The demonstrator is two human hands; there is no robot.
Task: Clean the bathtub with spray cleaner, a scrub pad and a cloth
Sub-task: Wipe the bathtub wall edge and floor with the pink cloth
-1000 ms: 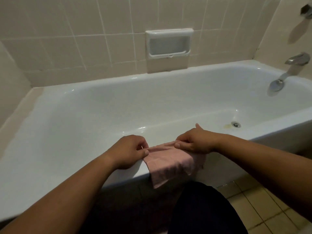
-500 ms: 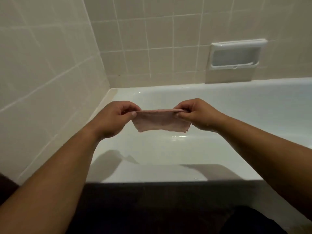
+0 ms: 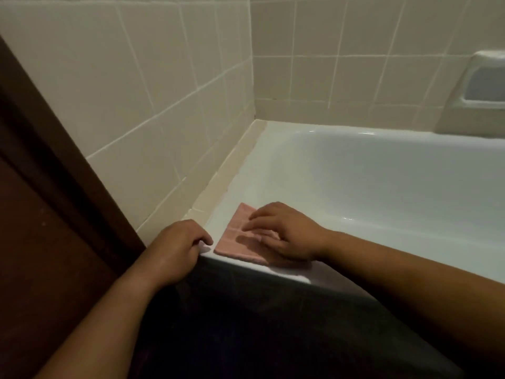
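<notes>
A folded pink cloth (image 3: 235, 242) lies flat on the near left corner of the white bathtub's rim (image 3: 341, 277). My right hand (image 3: 284, 236) presses on the cloth with its fingers spread and nearly straight. My left hand (image 3: 177, 246) rests on the rim's front edge just left of the cloth, fingers loosely curled, holding nothing. No spray cleaner or scrub pad is in view.
Beige tiled walls (image 3: 164, 77) meet in a corner behind the tub's left end. A recessed soap dish (image 3: 481, 83) sits in the back wall at the right. A dark brown door frame (image 3: 41, 187) stands at the left. The tub's dark front panel (image 3: 273, 324) falls below the rim.
Both hands held the cloth stretched in the air over the tub. Now the cloth lies folded on the rim's left corner, my right hand flat on it, my left hand off it.
</notes>
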